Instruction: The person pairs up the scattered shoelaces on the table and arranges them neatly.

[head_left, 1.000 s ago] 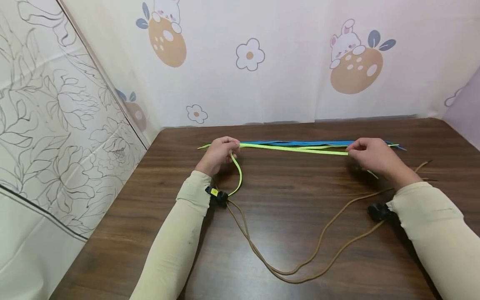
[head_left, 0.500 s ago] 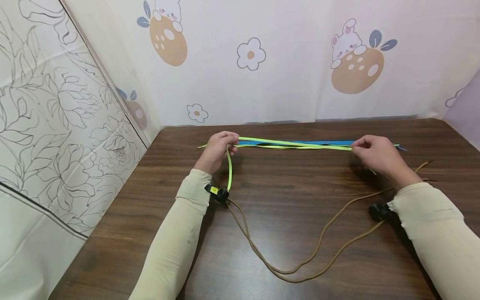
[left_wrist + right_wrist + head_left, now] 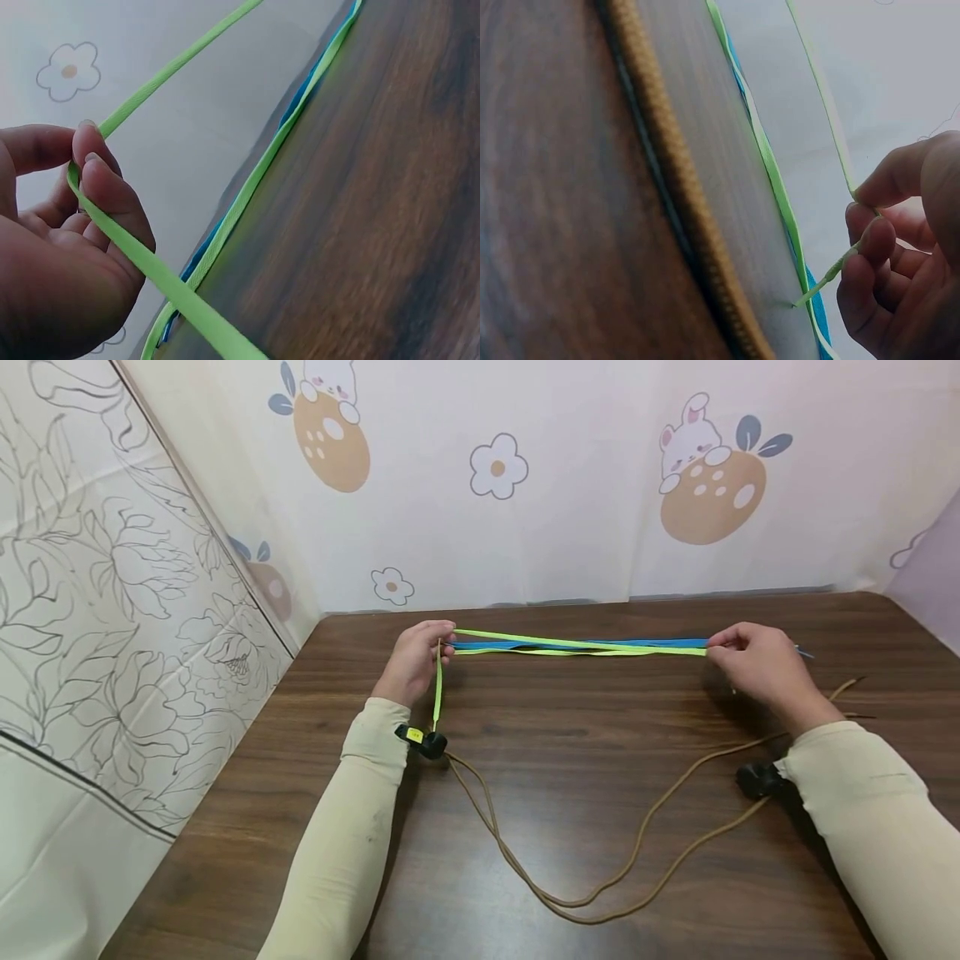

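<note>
My left hand (image 3: pixel 411 663) pinches a flat lime-green shoelace (image 3: pixel 180 73) between thumb and fingertips; its loose end hangs down past the wrist. At the other side, my right hand (image 3: pixel 767 670) pinches the same lace close to its tip (image 3: pixel 826 282), which pokes out below the fingers. The held stretch runs straight from hand to hand. Beneath it, another lime-green shoelace (image 3: pixel 241 196) lies along the back of the table beside blue shoelaces (image 3: pixel 660 643). In the left wrist view the held lace is raised above those lying ones.
Brown round shoelaces (image 3: pixel 588 922) curve across the dark wooden table (image 3: pixel 585 777), and one crosses close to the camera in the right wrist view. Behind the table stands a wall covering (image 3: pixel 570 543) with rabbit and flower prints. A patterned white panel (image 3: pixel 127 610) is at the left.
The left hand has moved left and slightly up, and the right hand slightly up, with the green shoelace between them. The held stretch has shifted back over the lying laces.
</note>
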The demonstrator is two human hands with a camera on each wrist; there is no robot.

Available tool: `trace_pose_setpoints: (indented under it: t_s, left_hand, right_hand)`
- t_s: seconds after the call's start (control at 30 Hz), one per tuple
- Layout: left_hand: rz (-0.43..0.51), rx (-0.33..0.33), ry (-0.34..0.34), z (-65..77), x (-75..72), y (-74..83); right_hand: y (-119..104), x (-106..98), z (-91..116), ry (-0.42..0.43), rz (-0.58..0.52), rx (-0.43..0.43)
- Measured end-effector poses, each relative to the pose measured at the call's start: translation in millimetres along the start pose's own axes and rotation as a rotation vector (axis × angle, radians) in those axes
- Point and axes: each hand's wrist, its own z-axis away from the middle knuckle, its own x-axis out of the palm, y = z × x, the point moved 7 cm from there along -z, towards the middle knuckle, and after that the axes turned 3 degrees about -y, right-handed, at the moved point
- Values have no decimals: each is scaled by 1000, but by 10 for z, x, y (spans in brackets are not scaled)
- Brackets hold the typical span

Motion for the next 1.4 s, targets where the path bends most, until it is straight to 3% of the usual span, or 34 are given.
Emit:
trace_pose_setpoints:
  t_s: [0.43,0.73,1.4]
  left_hand:
    - [51,-10,58,-4,-196,-4]
    - [194,26,74,7,-322,29]
    - [332,-81,136,0,-557,-51]
  right_hand:
    - [0,-34,7,68,-22,27]
    - [56,-63,17,78,-52,61]
    - [115,-111,20,67,-115,101]
